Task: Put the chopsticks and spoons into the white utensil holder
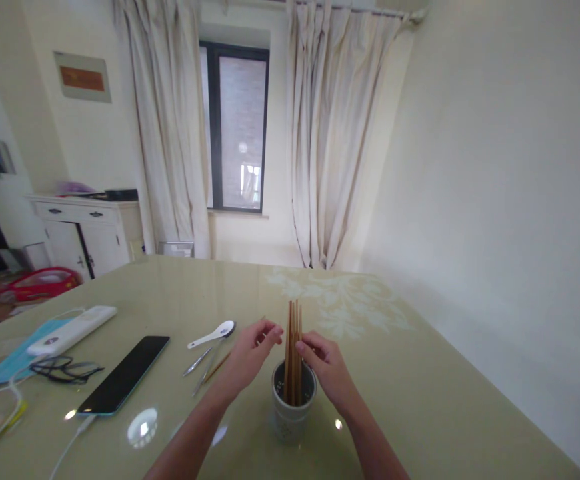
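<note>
A light grey ceramic cup (pixel 294 417) stands upright on the table with a bundle of brown chopsticks (pixel 293 380) in it. My right hand (pixel 327 365) is closed at the right side of the bundle, thumb and fingers pinching chopsticks above the rim. To the left of the bundle, my left hand (pixel 251 350) has its fingers loosely curled with a gap to the thumb, and nothing shows in it. Beyond my left wrist lie a white spoon (pixel 213 335), a metal utensil (pixel 197 361) and a thin brown stick (pixel 219 367), partly hidden by that hand.
Left on the table (pixel 210 287) are a black-screened phone (pixel 126 375) with a cable, eyeglasses (pixel 65 369), a white power strip or bank (pixel 73 330) and a blue mask (pixel 15 360). A wall (pixel 510 233) runs along the right edge.
</note>
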A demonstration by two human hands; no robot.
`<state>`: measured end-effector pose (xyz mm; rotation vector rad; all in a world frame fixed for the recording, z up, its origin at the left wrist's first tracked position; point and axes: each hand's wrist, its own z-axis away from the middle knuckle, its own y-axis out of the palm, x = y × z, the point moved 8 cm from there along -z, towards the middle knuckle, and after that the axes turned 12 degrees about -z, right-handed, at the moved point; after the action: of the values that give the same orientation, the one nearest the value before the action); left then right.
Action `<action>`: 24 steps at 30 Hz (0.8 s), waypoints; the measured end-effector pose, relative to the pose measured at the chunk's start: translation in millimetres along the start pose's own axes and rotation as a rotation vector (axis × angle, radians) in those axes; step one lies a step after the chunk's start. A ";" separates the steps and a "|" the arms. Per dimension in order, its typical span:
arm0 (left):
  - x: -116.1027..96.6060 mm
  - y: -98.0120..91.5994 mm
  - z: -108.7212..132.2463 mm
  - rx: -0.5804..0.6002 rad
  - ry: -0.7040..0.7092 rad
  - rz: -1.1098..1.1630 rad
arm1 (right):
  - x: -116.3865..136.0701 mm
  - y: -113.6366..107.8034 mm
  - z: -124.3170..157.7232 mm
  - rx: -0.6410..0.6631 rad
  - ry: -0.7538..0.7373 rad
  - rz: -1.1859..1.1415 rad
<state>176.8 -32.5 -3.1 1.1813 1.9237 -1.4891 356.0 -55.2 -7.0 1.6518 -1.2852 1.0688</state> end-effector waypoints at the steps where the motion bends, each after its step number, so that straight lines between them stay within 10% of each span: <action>1: 11.3 -5.4 0.2 -0.037 -0.033 -0.081 | -2.3 -0.9 -0.1 -0.005 0.008 -0.008; 10: 79.7 -20.0 16.1 -0.063 -0.233 -1.001 | -36.9 -14.8 -3.0 -0.180 0.101 -0.080; 24: 22.2 44.3 12.6 0.082 0.122 -0.173 | -57.6 -12.9 -6.1 -0.278 0.163 -0.281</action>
<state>199.3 -33.7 -48.9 1.1914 2.1112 -1.6326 359.7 -28.1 -59.7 1.4515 -1.0100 0.7978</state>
